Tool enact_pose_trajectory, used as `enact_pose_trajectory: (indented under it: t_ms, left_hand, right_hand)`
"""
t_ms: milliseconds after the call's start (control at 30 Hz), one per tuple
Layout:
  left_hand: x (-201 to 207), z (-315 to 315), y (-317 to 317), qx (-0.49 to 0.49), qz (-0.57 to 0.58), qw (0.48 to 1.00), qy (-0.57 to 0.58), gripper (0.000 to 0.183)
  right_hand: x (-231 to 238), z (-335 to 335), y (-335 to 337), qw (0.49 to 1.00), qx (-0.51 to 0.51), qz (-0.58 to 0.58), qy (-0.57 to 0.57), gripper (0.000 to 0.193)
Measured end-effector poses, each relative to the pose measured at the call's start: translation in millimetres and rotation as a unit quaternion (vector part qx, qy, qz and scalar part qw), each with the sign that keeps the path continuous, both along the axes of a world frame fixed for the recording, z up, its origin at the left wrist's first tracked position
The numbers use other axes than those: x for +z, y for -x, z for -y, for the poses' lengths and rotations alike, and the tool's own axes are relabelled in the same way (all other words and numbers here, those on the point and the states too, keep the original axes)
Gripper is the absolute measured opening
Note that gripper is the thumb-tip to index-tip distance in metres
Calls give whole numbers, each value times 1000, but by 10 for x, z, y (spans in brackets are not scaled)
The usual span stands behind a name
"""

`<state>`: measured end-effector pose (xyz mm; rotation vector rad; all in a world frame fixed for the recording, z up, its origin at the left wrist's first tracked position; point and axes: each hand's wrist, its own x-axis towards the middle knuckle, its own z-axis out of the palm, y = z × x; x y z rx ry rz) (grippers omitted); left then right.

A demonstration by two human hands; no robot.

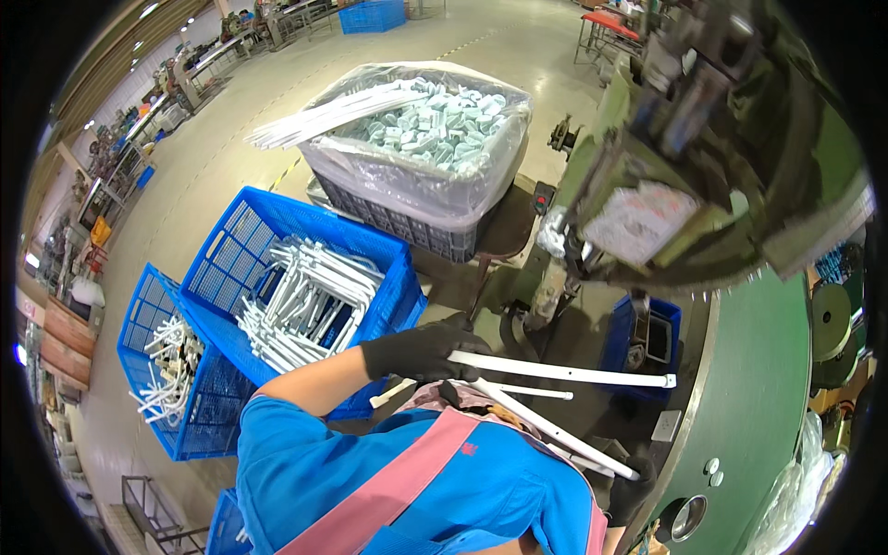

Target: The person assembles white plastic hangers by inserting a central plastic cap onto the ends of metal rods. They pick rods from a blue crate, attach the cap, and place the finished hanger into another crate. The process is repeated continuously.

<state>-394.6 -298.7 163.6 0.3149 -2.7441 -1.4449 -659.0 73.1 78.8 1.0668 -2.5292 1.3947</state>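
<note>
My left hand [418, 353], in a black glove, is closed around the near end of a white tube [569, 373] with small holes. The tube points right, toward the foot of a green machine [601, 185]. My right hand [634, 490], gloved in black too, grips the lower right end of a second white tube [555, 430], which slants across the front of my body; its fingers are partly hidden. A shorter white tube [525, 391] lies between these two, over my lap.
A blue crate [250, 199] of bent white tubes stands left, beside another blue crate [199, 444]. Beyond them, a plastic-lined dark crate [398, 217] holds pale green pieces [444, 125] and long white tubes [314, 116]. On the right is a green tabletop [749, 370]; a blue bin [615, 347] sits under the machine.
</note>
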Motion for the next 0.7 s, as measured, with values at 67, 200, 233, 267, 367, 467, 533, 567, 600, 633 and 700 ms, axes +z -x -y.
enact_pose_trajectory:
  t_ms: [67, 200, 233, 267, 367, 467, 533, 567, 600, 633, 700]
  left_hand:
    - [-16, 250, 157, -18, 33, 993, -110, 42]
    - [-227, 670, 387, -94, -2, 995, 28, 46]
    - [-256, 801, 438, -124, 17, 991, -45, 46]
    - [-253, 918, 487, -133, 18, 989, -57, 46]
    - [-185, 1252, 546, -161, 17, 984, -73, 47]
    - [-171, 1548, 573, -187, 75, 973, -114, 47]
    - [-266, 1769, 583, -217, 114, 959, -141, 46]
    - [-313, 1892, 594, -232, 133, 951, -154, 45]
    - [-323, 2094, 633, -265, 26, 958, -108, 43]
    - [-298, 2342, 693, -296, -82, 950, -61, 41]
    - [-485, 3008, 774, -82, -6, 992, -98, 27]
  right_hand:
    - [46, 245, -147, 994, -30, -68, -76, 20]
    - [127, 808, -376, 946, -14, -244, -211, 29]
    - [146, 1035, -401, 941, -26, -289, -172, 35]
    - [177, 1256, -426, 932, -37, -334, -134, 42]
    - [208, 1574, -508, 914, 38, -320, -249, 51]
    - [265, 1850, -476, 903, 122, -342, -229, 38]
    - [287, 1948, -596, 954, 99, -128, -252, 29]
    - [370, 1975, -629, 952, 110, -96, -270, 27]
    - [454, 2063, -676, 948, 121, -62, -288, 26]
    - [452, 2133, -714, 950, 109, -88, -280, 24]
    - [454, 2218, -761, 950, 87, -101, -284, 23]
